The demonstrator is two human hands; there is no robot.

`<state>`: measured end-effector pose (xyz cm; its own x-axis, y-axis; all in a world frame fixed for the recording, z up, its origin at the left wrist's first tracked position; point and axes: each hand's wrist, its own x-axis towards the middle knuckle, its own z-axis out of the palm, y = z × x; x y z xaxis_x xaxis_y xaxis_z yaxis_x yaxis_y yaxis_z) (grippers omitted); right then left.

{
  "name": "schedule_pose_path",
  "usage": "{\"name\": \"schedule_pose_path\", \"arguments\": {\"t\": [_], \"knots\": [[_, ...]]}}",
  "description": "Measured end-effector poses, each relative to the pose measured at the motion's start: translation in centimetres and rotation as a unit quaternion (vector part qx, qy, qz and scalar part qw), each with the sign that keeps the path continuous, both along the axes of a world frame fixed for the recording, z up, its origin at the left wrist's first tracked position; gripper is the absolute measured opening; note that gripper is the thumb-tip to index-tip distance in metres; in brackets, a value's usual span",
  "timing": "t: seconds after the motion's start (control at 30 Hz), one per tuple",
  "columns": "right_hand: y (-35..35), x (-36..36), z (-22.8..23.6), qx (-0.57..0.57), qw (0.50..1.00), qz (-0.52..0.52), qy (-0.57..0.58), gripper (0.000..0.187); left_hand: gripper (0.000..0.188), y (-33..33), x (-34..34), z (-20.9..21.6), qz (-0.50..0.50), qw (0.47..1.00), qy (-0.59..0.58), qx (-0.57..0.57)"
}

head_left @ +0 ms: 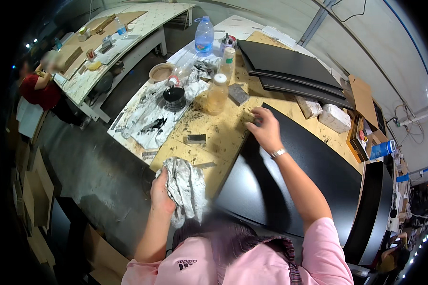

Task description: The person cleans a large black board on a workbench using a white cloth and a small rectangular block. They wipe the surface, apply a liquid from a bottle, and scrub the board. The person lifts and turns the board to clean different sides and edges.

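Note:
My left hand (162, 195) is closed around a crumpled white rag (184, 185) with grey smudges, held off the table's near edge. My right hand (266, 129), a watch on its wrist, is over the far left corner of a glossy black panel (309, 166). Its fingers are curled toward the thumb, with something small and dark between them that I cannot make out. To the left of the panel, a small dark block (195, 138) and a thin flat strip (204, 165) lie on the yellowish board (176, 152).
A black-stained tin (174, 98) stands on a stained cloth (147, 111). Behind are capped bottles (217, 95), a grey block (238, 94), a large water bottle (204, 37) and stacked black panels (290, 66). White wrapped blocks (335, 118) sit right. A person (38, 88) stands at another table.

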<state>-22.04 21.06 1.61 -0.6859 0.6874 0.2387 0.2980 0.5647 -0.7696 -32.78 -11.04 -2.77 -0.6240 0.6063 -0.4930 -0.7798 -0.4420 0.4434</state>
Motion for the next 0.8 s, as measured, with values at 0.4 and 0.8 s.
{"name": "schedule_pose_path", "arguments": {"t": [0.4, 0.8], "knots": [[-2.0, -11.9, -4.8, -0.142, 0.987, -0.062, -0.036, 0.084, 0.036, 1.3, -3.4, -0.3, -0.038, 0.999, -0.024, 0.023], [-11.4, 6.1, 4.3, -0.389, 0.892, -0.141, 0.183, 0.034, 0.05, 8.1, -8.3, 3.5, -0.212, 0.794, 0.562, -0.089]]}}
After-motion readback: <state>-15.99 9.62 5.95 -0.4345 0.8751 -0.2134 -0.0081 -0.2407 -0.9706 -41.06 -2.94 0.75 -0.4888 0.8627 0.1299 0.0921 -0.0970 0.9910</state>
